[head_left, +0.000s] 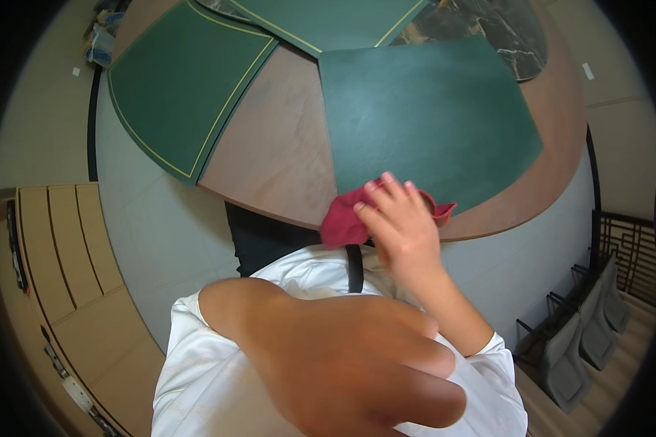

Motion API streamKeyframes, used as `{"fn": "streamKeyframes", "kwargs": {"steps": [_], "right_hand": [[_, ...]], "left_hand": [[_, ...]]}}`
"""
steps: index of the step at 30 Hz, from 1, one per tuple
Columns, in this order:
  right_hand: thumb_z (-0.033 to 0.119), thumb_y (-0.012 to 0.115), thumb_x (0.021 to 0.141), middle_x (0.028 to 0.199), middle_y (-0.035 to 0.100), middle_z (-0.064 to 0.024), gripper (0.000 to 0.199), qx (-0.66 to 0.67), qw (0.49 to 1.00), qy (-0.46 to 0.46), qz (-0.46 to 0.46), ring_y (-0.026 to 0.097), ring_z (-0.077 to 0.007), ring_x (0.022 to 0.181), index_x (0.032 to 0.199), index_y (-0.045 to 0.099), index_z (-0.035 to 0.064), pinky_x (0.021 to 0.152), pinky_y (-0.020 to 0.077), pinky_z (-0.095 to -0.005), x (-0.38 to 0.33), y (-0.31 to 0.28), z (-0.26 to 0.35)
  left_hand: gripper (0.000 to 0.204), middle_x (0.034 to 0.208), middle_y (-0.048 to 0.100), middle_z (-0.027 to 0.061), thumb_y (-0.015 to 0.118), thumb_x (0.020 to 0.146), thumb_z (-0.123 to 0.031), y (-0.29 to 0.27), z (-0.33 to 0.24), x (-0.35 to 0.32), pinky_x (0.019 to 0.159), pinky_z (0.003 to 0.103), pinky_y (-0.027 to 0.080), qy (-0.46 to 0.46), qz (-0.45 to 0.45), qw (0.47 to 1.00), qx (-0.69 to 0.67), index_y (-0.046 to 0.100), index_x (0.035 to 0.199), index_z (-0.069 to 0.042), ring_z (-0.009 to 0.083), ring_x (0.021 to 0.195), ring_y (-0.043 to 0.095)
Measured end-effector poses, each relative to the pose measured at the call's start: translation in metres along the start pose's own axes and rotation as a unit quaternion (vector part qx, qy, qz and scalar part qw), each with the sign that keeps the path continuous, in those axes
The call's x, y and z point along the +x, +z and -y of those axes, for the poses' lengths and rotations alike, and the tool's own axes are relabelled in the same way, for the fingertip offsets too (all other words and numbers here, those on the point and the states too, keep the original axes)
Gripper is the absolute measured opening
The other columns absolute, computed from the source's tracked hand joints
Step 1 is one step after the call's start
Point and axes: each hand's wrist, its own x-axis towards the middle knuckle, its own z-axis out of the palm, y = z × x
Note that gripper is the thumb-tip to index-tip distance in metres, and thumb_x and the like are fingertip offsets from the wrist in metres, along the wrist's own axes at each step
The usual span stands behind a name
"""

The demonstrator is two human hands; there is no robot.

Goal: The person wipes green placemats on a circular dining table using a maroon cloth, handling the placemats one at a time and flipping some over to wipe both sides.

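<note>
My right hand [404,229] lies over a crumpled red cloth [346,218], its fingers bent and slightly apart, at the near edge of a round brown table [277,131]. The cloth overlaps the lower corner of a plain green mat [430,124] and hangs a little over the table's rim. Close in front of my chest, my left hand [364,364] is raised with its fingers curled in. Its palm side is hidden, so whatever it may hold does not show.
Two more green mats with yellow border lines, one at left [189,87] and one at the far side [335,22], lie on the table. Dark marbled stone [481,33] shows at the back. Grey chairs [565,364] line the lower right; a tan cabinet [69,247] stands left.
</note>
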Motion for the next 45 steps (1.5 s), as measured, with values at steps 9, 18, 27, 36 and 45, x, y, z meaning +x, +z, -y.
{"fn": "streamKeyframes", "kwargs": {"steps": [9,18,27,36,45], "right_hand": [[0.026,0.074,0.103,0.152,0.066,-0.0247,0.038,-0.017,0.992,0.119,-0.040,0.060,-0.0484,0.143,0.136,0.074,0.0054,0.121,0.0471,-0.0571,0.053,0.020,-0.025],[0.002,0.077,0.080,0.128,0.077,-0.0162,0.026,0.074,0.997,-0.035,-0.013,0.071,-0.0407,0.133,0.105,0.080,0.0039,0.112,0.0581,-0.0536,0.007,0.017,0.015],[-0.010,0.064,0.103,0.133,0.077,-0.0202,0.019,-0.041,0.945,0.290,-0.148,0.066,-0.0434,0.142,0.114,0.077,-0.0020,0.118,0.0523,-0.0499,-0.029,-0.040,-0.083],[0.021,0.088,0.074,0.118,0.077,-0.0145,0.025,0.055,0.996,0.017,-0.073,0.072,-0.0417,0.127,0.085,0.069,0.0078,0.107,0.0583,-0.0555,0.006,0.017,0.037],[0.002,0.073,0.073,0.120,0.075,-0.0198,0.016,0.105,0.986,0.097,-0.082,0.068,-0.0478,0.135,0.084,0.062,0.0019,0.116,0.0507,-0.0654,-0.010,0.005,0.013]], "left_hand": [[0.038,0.078,0.044,-0.0001,0.067,0.099,-0.009,0.073,0.009,0.022,0.049,0.031,0.035,0.154,-0.273,0.946,0.080,0.082,0.134,-0.009,0.0162,0.059,0.045],[0.031,0.078,0.046,-0.0002,0.069,0.102,-0.009,0.038,0.010,0.005,0.049,0.032,0.035,0.166,-0.244,0.954,0.050,0.085,0.128,-0.010,0.0146,0.057,0.043],[0.037,0.082,0.052,0.0006,0.072,0.098,-0.015,0.057,0.009,0.016,0.053,0.035,0.044,0.137,-0.169,0.975,0.035,0.079,0.134,-0.012,0.0217,0.066,0.057],[0.021,0.082,0.052,0.0006,0.070,0.094,-0.014,0.046,0.010,0.008,0.054,0.035,0.039,0.120,-0.171,0.975,0.079,0.075,0.113,-0.006,0.0199,0.065,0.048],[0.036,0.089,0.075,0.0166,0.062,0.074,0.011,-0.046,0.055,-0.082,0.069,0.036,0.053,-0.138,-0.210,0.892,0.375,0.079,0.105,0.004,0.0305,0.077,0.068]]}}
